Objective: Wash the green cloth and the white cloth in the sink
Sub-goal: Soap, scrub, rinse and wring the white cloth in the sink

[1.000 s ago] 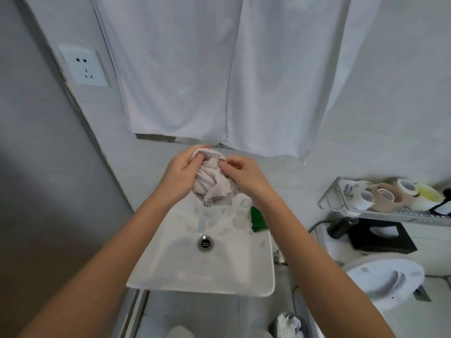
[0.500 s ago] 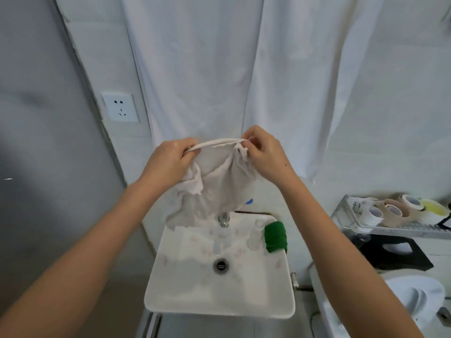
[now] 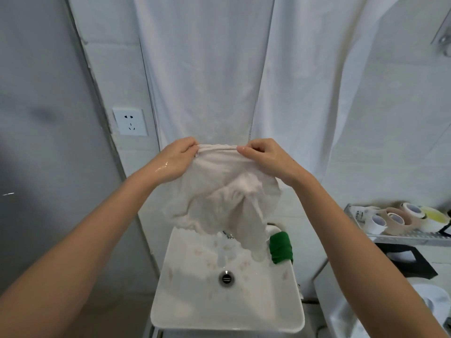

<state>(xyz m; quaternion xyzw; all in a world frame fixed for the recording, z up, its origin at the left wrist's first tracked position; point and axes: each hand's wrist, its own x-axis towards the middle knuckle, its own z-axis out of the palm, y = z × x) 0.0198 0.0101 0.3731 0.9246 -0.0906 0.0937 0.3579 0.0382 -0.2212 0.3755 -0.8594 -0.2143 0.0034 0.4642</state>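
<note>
I hold the wet white cloth (image 3: 227,191) spread out above the white sink (image 3: 195,311). My left hand (image 3: 177,158) pinches its top left edge and my right hand (image 3: 264,156) pinches its top right edge, so the cloth hangs down between them. Its lower folds dangle over the back of the basin and hide most of the tap (image 3: 229,235). The green cloth (image 3: 280,247) lies bunched on the sink's back right corner, below my right forearm.
A white curtain (image 3: 207,69) hangs on the wall behind. A wall socket (image 3: 130,121) is at the left. At the right a metal shelf (image 3: 400,236) carries several tape rolls (image 3: 395,219). The drain (image 3: 226,278) sits mid-basin.
The cloth was balled between my hands low over the sink. I raised it and pulled it open by its top edge, and my hands moved apart.
</note>
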